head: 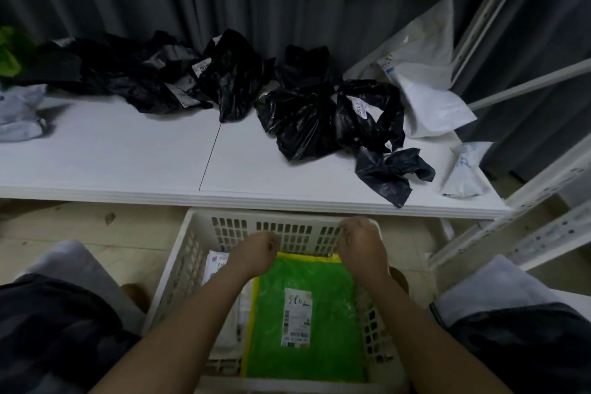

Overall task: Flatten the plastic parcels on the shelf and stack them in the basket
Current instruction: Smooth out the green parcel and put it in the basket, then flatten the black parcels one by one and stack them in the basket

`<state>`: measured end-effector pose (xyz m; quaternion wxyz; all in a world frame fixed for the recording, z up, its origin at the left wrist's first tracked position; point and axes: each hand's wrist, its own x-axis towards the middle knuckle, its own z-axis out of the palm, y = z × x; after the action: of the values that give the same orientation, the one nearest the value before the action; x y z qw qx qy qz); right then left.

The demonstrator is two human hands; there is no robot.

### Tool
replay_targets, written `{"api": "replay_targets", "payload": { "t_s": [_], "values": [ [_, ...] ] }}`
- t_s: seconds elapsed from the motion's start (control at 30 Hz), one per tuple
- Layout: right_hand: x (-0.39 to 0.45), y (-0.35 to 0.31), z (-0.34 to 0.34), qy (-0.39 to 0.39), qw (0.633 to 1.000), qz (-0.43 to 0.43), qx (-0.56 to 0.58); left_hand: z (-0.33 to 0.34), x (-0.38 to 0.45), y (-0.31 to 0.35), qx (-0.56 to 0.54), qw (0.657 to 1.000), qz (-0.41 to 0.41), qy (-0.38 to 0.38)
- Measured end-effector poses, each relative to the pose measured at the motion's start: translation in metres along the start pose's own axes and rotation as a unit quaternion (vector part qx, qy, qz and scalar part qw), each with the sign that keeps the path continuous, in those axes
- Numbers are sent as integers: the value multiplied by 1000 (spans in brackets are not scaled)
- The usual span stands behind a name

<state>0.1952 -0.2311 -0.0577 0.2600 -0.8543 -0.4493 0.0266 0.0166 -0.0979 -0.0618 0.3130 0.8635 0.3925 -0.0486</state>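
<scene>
Nearest, item one: green parcel [307,310], flattened, lying in the white basket [179,265] on the floor between the person's knees; long axis runs away from the person toward the shelf; white label face up; yellow edge showing along its left and far sides; white parcels [217,261] partly visible beneath it at the left. Item two: left hand [256,249] and right hand [359,241], both at the parcel's far edge, the left by the far-left corner, the right by the far-right corner against the basket's back wall; fingers curled under and turned away from the camera, so whether they pinch the edge or merely press it cannot be told. Item three: shelf [128,157], just beyond the basket and above it; crumpled black parcels [297,118] heaped toward its back and right, a small dark one [391,171] nearest the front edge; white parcels [431,105] at far right. Judgement: the dark one lies forward and right of the hands, nearer the right hand.
</scene>
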Motion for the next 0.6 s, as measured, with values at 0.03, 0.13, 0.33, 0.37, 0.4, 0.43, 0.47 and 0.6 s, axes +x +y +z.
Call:
{"api": "replay_targets", "payload": {
  "t_s": [0.03, 0.13, 0.33, 0.37, 0.4, 0.43, 0.47, 0.6],
  "values": [
    [10, 0, -9, 41, 999, -4, 15, -8, 3, 12, -6, 1000, 22, 19],
    [40, 1, -39, 125, 992, 6, 15, -32, 16, 45, -40, 996, 54, 59],
    [96, 31, -88, 126, 981, 54, -138, -61, 53, 104, -49, 992, 90, 78],
    [102, 38, -92, 70, 981, 75, -166, -63, 59, 111, -50, 991, 95, 79],
    [107, 45, -95, 28, 978, 87, -186, -64, 62, 119, -53, 991, 97, 78],
    [110, 51, -97, 11, 978, 81, -192, -65, 66, 124, -59, 990, 99, 75],
    [111, 56, -97, 14, 979, 61, -196, -66, 67, 128, -68, 990, 99, 71],
    [113, 64, -102, 79, 981, 26, -176, -62, 70, 138, -117, 987, 92, 59]
  ]
}}
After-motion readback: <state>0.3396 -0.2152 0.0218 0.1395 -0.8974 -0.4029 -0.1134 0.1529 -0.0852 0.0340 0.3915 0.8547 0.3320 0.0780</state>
